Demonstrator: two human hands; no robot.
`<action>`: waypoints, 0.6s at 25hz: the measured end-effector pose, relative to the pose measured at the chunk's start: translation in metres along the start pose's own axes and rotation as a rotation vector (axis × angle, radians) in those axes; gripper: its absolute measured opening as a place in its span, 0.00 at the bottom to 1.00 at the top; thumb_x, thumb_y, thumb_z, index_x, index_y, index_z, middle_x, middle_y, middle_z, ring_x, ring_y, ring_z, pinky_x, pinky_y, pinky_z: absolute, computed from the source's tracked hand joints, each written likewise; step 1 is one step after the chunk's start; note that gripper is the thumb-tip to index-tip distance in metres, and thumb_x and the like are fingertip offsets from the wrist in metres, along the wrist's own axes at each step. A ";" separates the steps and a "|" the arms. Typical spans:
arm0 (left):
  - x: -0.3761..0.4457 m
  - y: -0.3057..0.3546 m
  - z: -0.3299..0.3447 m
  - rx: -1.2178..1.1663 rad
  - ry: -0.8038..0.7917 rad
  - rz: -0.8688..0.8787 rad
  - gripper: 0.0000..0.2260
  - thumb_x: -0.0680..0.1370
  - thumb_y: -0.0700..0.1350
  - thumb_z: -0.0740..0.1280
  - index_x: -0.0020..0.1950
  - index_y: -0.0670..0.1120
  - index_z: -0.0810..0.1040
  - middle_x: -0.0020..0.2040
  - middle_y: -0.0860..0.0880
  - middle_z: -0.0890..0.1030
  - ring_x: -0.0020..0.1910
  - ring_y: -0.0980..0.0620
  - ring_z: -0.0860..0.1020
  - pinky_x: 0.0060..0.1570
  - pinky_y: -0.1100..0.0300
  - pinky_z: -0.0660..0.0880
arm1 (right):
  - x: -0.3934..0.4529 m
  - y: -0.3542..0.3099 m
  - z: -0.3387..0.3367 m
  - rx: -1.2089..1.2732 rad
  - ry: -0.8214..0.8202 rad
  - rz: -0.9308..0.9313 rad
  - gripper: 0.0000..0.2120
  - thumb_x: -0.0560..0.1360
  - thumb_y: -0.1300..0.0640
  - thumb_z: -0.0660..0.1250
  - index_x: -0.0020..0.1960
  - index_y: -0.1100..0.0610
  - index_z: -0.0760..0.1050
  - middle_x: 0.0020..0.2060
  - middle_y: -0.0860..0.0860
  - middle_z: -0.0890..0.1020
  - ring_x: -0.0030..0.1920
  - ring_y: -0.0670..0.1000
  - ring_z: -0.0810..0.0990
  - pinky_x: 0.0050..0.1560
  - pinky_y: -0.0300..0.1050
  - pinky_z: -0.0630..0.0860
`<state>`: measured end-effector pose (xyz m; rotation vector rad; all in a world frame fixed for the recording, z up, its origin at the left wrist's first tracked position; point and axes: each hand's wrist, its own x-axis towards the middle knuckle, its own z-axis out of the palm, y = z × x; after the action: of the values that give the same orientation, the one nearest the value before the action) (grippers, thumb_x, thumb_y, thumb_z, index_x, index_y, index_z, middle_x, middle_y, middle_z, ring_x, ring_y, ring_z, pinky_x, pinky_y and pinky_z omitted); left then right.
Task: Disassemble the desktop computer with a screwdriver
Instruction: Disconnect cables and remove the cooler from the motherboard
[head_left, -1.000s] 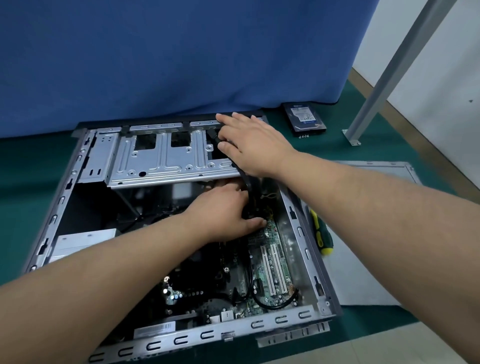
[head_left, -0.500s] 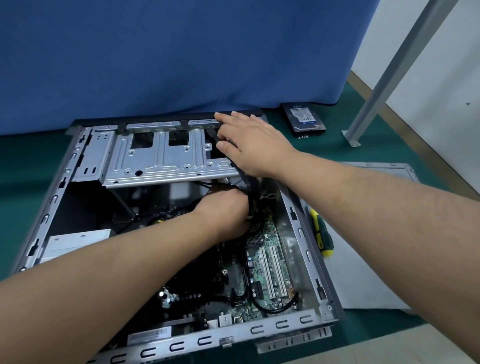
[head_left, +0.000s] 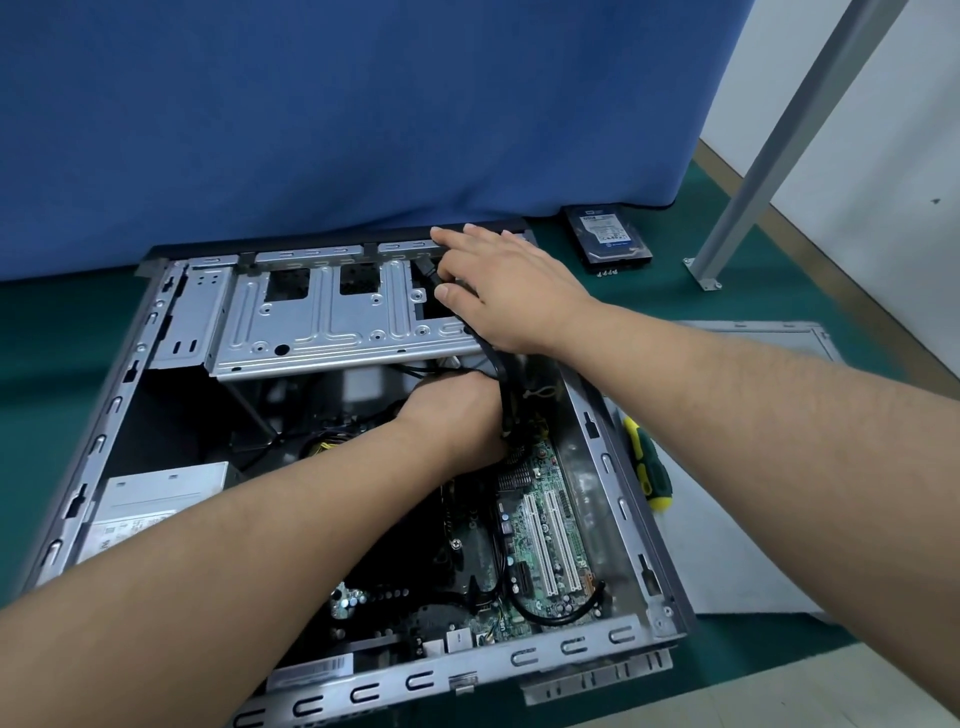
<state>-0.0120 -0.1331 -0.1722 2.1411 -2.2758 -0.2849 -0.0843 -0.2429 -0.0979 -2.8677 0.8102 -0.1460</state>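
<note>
The desktop case (head_left: 618, 499) lies open on its side, showing the green motherboard (head_left: 540, 535) and a silver drive cage (head_left: 322, 327) across its far end. My right hand (head_left: 509, 291) rests flat on the cage's right end, fingertips on the case's far edge and thumb beside a black plug. A black cable (head_left: 501, 374) runs from under that palm down into the case. My left hand (head_left: 457, 421) reaches in just below the cage and curls around the cable bundle near the board; its fingertips are hidden. The green and yellow screwdriver (head_left: 647, 462) lies outside the case's right wall.
A hard drive (head_left: 608, 236) with loose screws beside it lies on the green mat behind the case. The removed side panel (head_left: 737, 499) lies flat to the right, under the screwdriver. A grey metal post (head_left: 779, 135) stands at the far right. A blue cloth hangs behind. The power supply (head_left: 150, 499) sits inside at left.
My left hand has slid farther up under the drive cage and its fingers have curled around the cable bundle. My right hand stays on the cage's right end.
</note>
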 end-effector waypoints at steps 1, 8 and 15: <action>0.000 0.002 0.000 0.018 0.003 -0.005 0.09 0.76 0.54 0.69 0.52 0.51 0.80 0.49 0.48 0.83 0.48 0.42 0.81 0.40 0.56 0.72 | 0.000 0.000 0.000 0.002 -0.002 0.002 0.16 0.86 0.44 0.53 0.66 0.48 0.74 0.82 0.44 0.57 0.82 0.50 0.53 0.81 0.53 0.50; -0.002 0.005 -0.005 -0.047 -0.010 -0.007 0.07 0.74 0.54 0.70 0.46 0.52 0.78 0.46 0.49 0.81 0.47 0.42 0.80 0.40 0.56 0.71 | -0.001 -0.001 -0.002 0.000 -0.015 0.011 0.16 0.86 0.44 0.53 0.67 0.48 0.74 0.82 0.43 0.57 0.82 0.49 0.53 0.81 0.53 0.50; 0.002 0.003 -0.009 -0.065 -0.062 -0.065 0.14 0.70 0.54 0.73 0.36 0.53 0.68 0.36 0.53 0.73 0.40 0.46 0.75 0.35 0.57 0.65 | -0.001 0.000 -0.002 0.006 -0.009 0.005 0.16 0.86 0.44 0.54 0.67 0.48 0.74 0.82 0.43 0.57 0.82 0.49 0.53 0.81 0.53 0.50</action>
<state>-0.0138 -0.1358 -0.1629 2.2073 -2.1985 -0.4256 -0.0854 -0.2422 -0.0958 -2.8580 0.8143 -0.1350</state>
